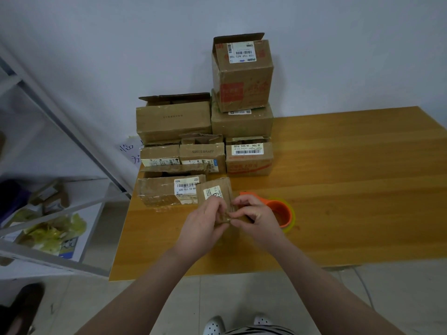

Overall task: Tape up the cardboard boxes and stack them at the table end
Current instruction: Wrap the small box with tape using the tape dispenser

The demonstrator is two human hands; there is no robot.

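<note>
A small brown cardboard box (215, 192) with a white label stands tilted on the wooden table (350, 189), just in front of me. My left hand (205, 221) grips its near left side with curled fingers. My right hand (254, 213) pinches the box's near edge from the right. Both sets of fingertips meet at the box's lower front, which they hide. An orange tape dispenser (281, 211) with a roll of clear tape lies on the table right behind my right hand.
Several cardboard boxes (242, 76) are piled at the table's far left end against the wall, some with open flaps. A flat labelled box (164, 192) lies left of my hands. A metal shelf (60, 209) with clutter stands left of the table.
</note>
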